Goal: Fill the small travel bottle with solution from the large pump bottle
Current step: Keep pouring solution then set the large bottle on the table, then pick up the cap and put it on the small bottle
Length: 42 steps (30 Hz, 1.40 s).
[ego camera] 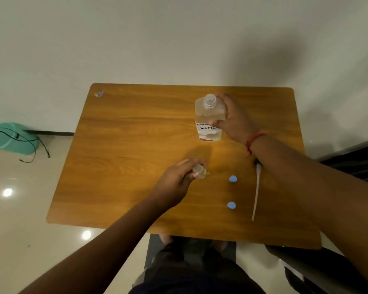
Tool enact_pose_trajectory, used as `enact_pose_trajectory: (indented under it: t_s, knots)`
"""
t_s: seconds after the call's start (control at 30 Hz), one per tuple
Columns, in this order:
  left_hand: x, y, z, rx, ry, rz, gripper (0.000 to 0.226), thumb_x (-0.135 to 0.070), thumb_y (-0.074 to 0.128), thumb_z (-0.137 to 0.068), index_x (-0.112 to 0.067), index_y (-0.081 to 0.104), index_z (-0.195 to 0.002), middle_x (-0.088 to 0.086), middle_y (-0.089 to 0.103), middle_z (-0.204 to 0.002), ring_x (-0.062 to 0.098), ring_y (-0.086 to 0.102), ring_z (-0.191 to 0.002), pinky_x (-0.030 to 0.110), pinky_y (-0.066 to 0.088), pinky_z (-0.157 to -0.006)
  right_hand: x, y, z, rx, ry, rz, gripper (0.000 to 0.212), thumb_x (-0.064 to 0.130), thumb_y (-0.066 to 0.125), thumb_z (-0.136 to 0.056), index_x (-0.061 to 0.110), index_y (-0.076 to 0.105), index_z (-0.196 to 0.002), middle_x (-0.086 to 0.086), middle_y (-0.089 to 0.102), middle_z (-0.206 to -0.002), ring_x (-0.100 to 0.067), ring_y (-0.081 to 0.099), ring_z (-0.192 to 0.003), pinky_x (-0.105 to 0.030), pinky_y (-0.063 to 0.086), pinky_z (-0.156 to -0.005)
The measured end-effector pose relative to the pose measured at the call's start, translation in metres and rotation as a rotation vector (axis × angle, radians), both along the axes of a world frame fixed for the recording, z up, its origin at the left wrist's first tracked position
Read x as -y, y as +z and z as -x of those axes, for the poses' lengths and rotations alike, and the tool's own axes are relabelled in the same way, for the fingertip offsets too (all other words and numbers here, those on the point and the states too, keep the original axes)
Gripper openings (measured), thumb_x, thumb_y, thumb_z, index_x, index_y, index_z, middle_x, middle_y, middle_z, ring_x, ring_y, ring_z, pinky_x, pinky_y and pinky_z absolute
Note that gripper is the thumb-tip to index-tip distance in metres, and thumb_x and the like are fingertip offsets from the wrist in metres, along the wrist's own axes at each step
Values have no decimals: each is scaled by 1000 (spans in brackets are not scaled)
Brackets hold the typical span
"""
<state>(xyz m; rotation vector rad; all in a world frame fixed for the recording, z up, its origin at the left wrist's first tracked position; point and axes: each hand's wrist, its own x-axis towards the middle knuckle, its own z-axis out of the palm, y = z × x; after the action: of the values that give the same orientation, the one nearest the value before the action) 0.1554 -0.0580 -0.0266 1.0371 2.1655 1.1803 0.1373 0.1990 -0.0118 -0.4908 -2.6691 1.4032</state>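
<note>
The large clear bottle (208, 115) stands on the wooden table (136, 134) with its neck uncapped and a white handwritten label on its front. My right hand (234, 119) grips its right side. Its pump with the long white dip tube (256, 192) lies on the table under my right forearm. The small clear travel bottle (200, 171) stands uncapped near the table's middle, and my left hand (179, 179) holds it with the fingers curled round it.
Two small blue caps (233, 178) (231, 205) lie between the travel bottle and the dip tube. A small scrap (99, 94) sits at the table's far left corner. On the floor at left stand a teal bucket (11, 137) and a black cable (33, 149).
</note>
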Motion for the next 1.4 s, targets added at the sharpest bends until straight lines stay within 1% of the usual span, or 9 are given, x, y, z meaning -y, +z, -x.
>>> enact_pose_trajectory:
  t_s: [0.17, 0.4, 0.53, 0.7, 0.87, 0.97, 1.2, 1.27, 1.4]
  knots:
    - [14, -37, -23, 53, -70, 113, 40, 1, 62, -95, -16, 63, -131, -14, 61, -117, -17, 56, -94, 3, 40, -80, 13, -22, -1, 29, -3, -24, 76, 12, 82, -74, 23, 43, -138, 2, 53, -133, -15, 53, -113, -28, 46, -90]
    - [18, -77, -42, 110, -100, 152, 37, 1, 64, -94, -12, 64, -129, 1, 66, -128, -4, 55, -110, 3, 40, -89, 20, -45, -3, 35, 9, -21, 78, 12, 83, -70, 23, 44, -138, 3, 52, -133, -16, 53, -118, -39, 50, -98]
    - [19, -92, -49, 142, -133, 161, 38, 1, 63, -94, -13, 64, -130, 2, 65, -131, 8, 56, -122, 12, 46, -97, 20, -52, -5, 35, -8, -12, 79, 13, 83, -70, 24, 43, -138, 2, 51, -133, -17, 53, -118, -41, 52, -96]
    - [19, -103, -55, 139, -155, 195, 38, -1, 64, -95, -15, 64, -130, 1, 65, -131, 10, 58, -120, 8, 42, -96, 17, -57, -9, 23, -24, 1, 79, 14, 82, -70, 25, 43, -138, 1, 51, -134, -18, 53, -121, -42, 53, -96]
    - [18, -106, -58, 152, -138, 200, 38, -1, 64, -94, -16, 64, -129, 0, 65, -132, 13, 58, -122, 28, 49, -101, 17, -62, -12, 30, -16, 20, 85, 13, 80, -73, 26, 37, -145, -1, 48, -140, -20, 51, -124, -43, 52, -98]
    - [19, -109, -57, 160, -135, 202, 37, -1, 63, -95, -16, 64, -129, 0, 64, -131, 12, 58, -120, 30, 50, -100, 17, -63, -13, 38, -18, 55, 94, 11, 80, -74, 27, 28, -151, 0, 45, -145, -18, 47, -130, -42, 48, -104]
    - [18, -110, -58, 158, -143, 203, 37, -3, 63, -96, -15, 62, -131, 0, 64, -132, 10, 57, -119, 21, 47, -100, 14, -68, -18, 73, -44, 179, 107, 13, 83, -72, 27, 15, -154, -1, 43, -149, -17, 45, -135, -44, 43, -109]
    - [20, -110, -57, 158, -149, 218, 40, -3, 63, -96, -15, 61, -134, 0, 62, -134, 8, 55, -119, 10, 41, -100, 12, -69, -23, 81, -50, 209, 108, 15, 83, -73, 27, 14, -154, -1, 39, -153, -15, 39, -140, -44, 39, -113]
    - [22, -110, -58, 144, -167, 232, 52, -3, 65, -94, -14, 52, -144, 2, 56, -143, 11, 51, -129, 2, 31, -101, 10, -70, -41, 91, -100, 253, 101, 14, 80, -79, 24, 14, -155, -1, 28, -159, -9, 28, -145, -31, 28, -119]
